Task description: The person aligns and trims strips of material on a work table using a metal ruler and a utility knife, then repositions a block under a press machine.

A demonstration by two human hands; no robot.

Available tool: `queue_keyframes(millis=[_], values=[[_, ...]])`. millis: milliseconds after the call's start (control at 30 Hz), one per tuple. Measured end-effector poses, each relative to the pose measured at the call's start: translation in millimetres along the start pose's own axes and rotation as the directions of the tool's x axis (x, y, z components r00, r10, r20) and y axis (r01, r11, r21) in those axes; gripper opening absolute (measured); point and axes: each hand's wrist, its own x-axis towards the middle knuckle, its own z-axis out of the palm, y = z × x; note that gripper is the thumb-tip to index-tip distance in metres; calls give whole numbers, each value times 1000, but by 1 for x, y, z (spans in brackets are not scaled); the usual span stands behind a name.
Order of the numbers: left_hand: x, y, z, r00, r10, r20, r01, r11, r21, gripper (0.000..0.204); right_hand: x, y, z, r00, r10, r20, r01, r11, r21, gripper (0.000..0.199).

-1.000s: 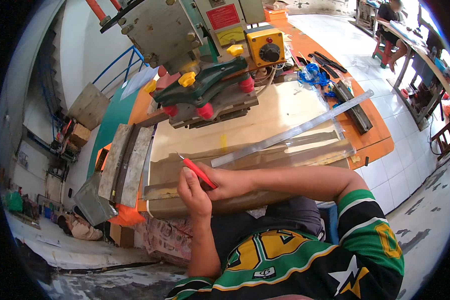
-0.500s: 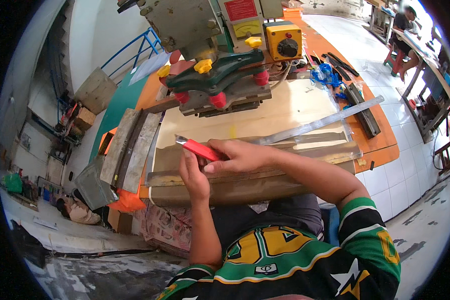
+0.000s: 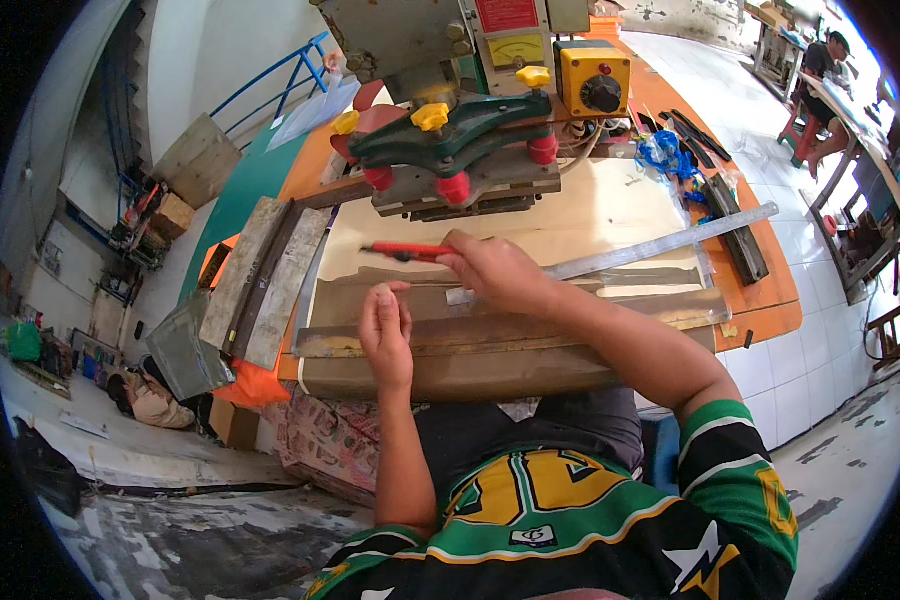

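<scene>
A red utility knife (image 3: 410, 249) is gripped in my right hand (image 3: 502, 272), lying almost level above a cream sheet (image 3: 610, 205) with its tip toward the left. Just below it, my left hand (image 3: 388, 338) is raised with fingers curled and pressed together; what they hold, if anything, is too small to make out. A long metal ruler (image 3: 660, 241) slants over the sheet, its near end beside my right hand. Under both hands lie brown strips (image 3: 510, 334) along the near side of the orange table (image 3: 775, 300).
Beyond the sheet stands a press with a green star-shaped head (image 3: 450, 140) and a yellow control box (image 3: 593, 80). Metal bars (image 3: 255, 280) lie at left. Blue plastic (image 3: 665, 152) and a dark bar (image 3: 735, 228) are at right. A person (image 3: 825, 75) sits far right.
My hands have come apart: the right has lifted the knife up and away from the left, levelling it. The left stays low with curled fingers. The view has shifted slightly.
</scene>
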Motion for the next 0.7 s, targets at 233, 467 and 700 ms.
queue_keyframes(millis=[233, 467, 700], values=[[1, -43, -18, 992, -98, -83, 98, 995, -8, 28, -9, -12, 7, 992, -96, -77, 114, 952, 285, 24], [0, -36, -17, 996, -79, -31, 79, 997, -23, 25, -17, -24, -8, 447, -894, -30, 857, 437, -274, 38], [-1, -33, -15, 994, -99, -53, 99, 995, -2, 26, 9, 12, 15, 973, 223, -56, -197, 933, 303, 21]])
